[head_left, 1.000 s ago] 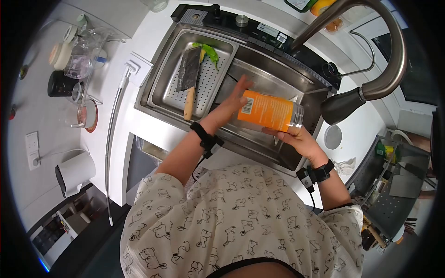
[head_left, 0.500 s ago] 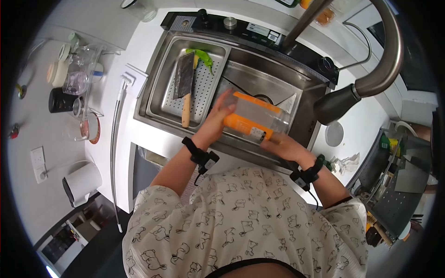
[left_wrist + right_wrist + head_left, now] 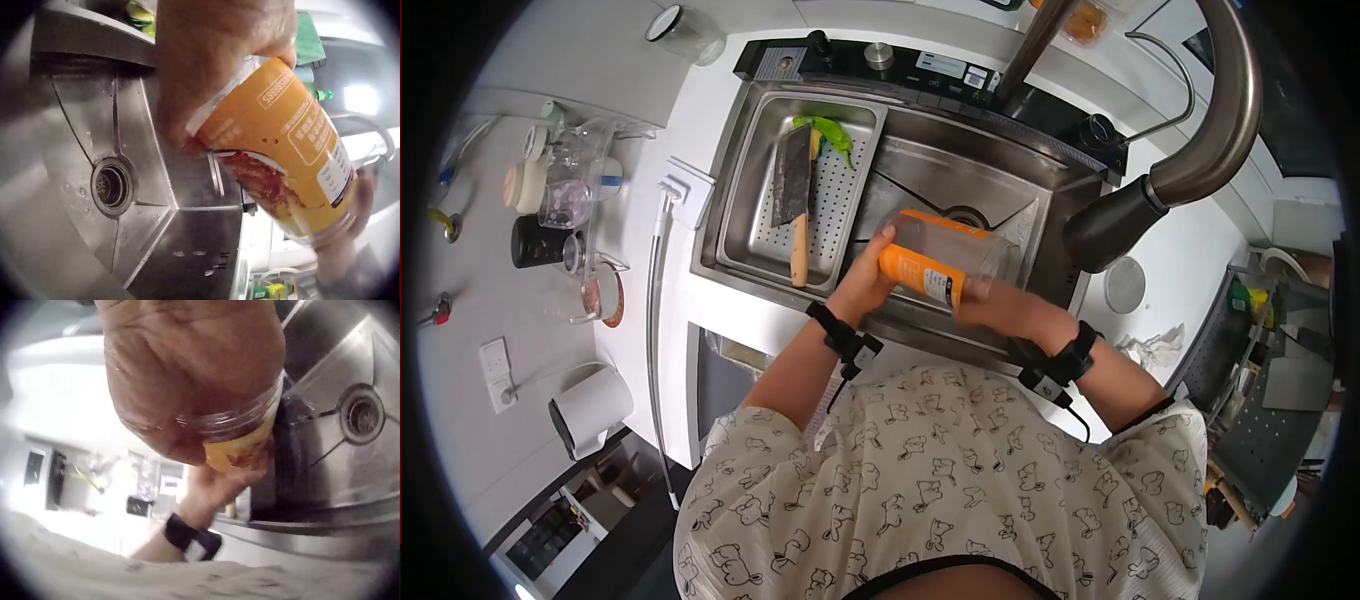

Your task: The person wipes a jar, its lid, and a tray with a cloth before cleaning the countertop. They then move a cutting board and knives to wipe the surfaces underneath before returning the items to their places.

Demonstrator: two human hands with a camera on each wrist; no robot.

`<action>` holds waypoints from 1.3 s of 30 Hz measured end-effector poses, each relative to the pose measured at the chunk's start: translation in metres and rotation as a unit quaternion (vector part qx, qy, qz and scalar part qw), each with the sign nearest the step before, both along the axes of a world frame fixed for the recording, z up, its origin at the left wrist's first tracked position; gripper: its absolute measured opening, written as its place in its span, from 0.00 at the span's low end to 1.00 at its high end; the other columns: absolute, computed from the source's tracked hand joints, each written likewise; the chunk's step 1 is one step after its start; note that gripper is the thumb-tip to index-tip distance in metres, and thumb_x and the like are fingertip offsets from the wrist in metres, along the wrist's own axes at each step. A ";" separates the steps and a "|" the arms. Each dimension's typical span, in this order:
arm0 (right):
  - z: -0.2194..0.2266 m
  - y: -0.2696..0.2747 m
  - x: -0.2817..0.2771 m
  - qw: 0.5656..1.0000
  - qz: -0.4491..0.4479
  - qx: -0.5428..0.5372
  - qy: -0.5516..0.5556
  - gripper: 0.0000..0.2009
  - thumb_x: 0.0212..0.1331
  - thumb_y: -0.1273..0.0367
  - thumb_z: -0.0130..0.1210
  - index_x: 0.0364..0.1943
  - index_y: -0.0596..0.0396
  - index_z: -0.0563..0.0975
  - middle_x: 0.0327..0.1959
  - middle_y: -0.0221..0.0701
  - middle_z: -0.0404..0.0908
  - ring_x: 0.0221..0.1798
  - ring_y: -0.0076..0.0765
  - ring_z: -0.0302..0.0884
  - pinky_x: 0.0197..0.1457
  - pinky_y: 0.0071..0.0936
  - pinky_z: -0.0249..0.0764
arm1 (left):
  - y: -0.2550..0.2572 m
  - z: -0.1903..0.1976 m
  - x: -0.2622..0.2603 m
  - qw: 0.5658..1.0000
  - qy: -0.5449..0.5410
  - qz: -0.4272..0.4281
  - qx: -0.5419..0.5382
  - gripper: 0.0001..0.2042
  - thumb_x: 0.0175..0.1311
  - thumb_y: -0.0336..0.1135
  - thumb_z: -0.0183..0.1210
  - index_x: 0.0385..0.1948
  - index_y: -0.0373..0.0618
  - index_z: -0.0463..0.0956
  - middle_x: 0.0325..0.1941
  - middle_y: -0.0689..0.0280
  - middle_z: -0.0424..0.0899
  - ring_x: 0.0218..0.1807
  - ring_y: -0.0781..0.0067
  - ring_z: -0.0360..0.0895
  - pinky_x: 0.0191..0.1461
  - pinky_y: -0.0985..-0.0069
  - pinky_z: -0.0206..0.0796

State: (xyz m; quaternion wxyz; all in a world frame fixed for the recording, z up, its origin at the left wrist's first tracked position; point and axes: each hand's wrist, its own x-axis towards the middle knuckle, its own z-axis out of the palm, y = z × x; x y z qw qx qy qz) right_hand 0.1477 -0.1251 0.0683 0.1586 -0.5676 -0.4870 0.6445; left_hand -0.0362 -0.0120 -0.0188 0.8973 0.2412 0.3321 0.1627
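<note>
Clear cylindrical jar point(image 3: 943, 250), orange label point(image 3: 281, 125), steel sink point(image 3: 930, 172)

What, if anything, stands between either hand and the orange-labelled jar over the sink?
Nothing visible does. The left hand grips one end of the orange-labelled jar; the right hand, blurred in the head view, is at its ridged end. The cleaver lies off to the side, in the perforated tray.

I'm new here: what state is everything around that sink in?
Jar: held tilted over the sink
Sink: wet, droplets on its floor
Drain: uncovered
Faucet: no water showing
Tray: set inside the sink
Knife: lying in the tray, blade bare
Pepper: in the tray, by the blade
</note>
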 end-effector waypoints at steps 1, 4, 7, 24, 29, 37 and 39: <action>0.000 0.001 0.001 1.000 -0.001 -0.004 0.000 0.22 0.51 0.79 0.44 0.55 0.60 0.69 0.52 0.40 0.76 0.49 0.46 0.74 0.55 0.31 0.69 | -0.004 -0.001 0.004 0.999 -0.047 0.014 0.022 0.30 0.63 0.53 0.49 0.62 0.44 0.57 0.60 0.59 0.67 0.61 0.64 0.67 0.63 0.65 0.59; 0.008 0.009 0.004 0.935 -0.158 0.260 0.184 0.25 0.52 0.78 0.47 0.59 0.55 0.67 0.55 0.38 0.74 0.50 0.41 0.74 0.55 0.27 0.69 | -0.007 0.007 0.015 0.994 -0.091 0.008 0.058 0.32 0.63 0.53 0.49 0.65 0.44 0.54 0.63 0.59 0.64 0.64 0.65 0.63 0.66 0.67 0.55; 0.029 0.000 0.004 0.972 -0.092 0.216 -0.004 0.31 0.49 0.80 0.48 0.63 0.52 0.62 0.62 0.35 0.66 0.58 0.36 0.70 0.59 0.23 0.67 | -0.001 0.016 0.025 0.986 -0.135 -0.004 0.097 0.32 0.63 0.52 0.48 0.65 0.44 0.53 0.63 0.59 0.63 0.65 0.65 0.61 0.68 0.69 0.51; -0.058 0.017 0.007 0.935 -0.038 0.331 -0.119 0.24 0.63 0.71 0.43 0.65 0.51 0.58 0.64 0.36 0.60 0.67 0.41 0.57 0.67 0.31 0.55 | 0.000 0.026 0.048 0.976 -0.054 -0.083 0.196 0.42 0.51 0.52 0.61 0.66 0.42 0.52 0.67 0.57 0.59 0.66 0.64 0.59 0.69 0.70 0.48; -0.051 0.007 0.005 0.979 -0.139 0.132 0.075 0.24 0.60 0.74 0.44 0.63 0.48 0.63 0.65 0.33 0.62 0.66 0.38 0.59 0.66 0.31 0.57 | 0.017 0.020 0.042 0.974 -0.073 -0.058 0.206 0.42 0.51 0.52 0.62 0.66 0.41 0.53 0.66 0.57 0.61 0.64 0.64 0.62 0.67 0.71 0.52; 0.029 0.003 -0.009 0.788 0.067 0.425 -0.440 0.30 0.53 0.74 0.46 0.65 0.45 0.62 0.66 0.31 0.61 0.67 0.37 0.59 0.65 0.31 0.59 | 0.027 0.023 0.033 0.977 -0.137 -0.033 0.159 0.42 0.51 0.56 0.59 0.65 0.40 0.54 0.63 0.57 0.64 0.63 0.64 0.63 0.66 0.71 0.55; 0.026 -0.005 -0.012 0.818 0.058 0.409 -0.399 0.29 0.53 0.74 0.47 0.65 0.45 0.61 0.66 0.30 0.62 0.66 0.37 0.61 0.65 0.31 0.60 | 0.024 0.017 0.033 0.977 -0.136 -0.034 0.161 0.42 0.51 0.56 0.59 0.65 0.40 0.54 0.63 0.56 0.64 0.63 0.64 0.63 0.66 0.70 0.55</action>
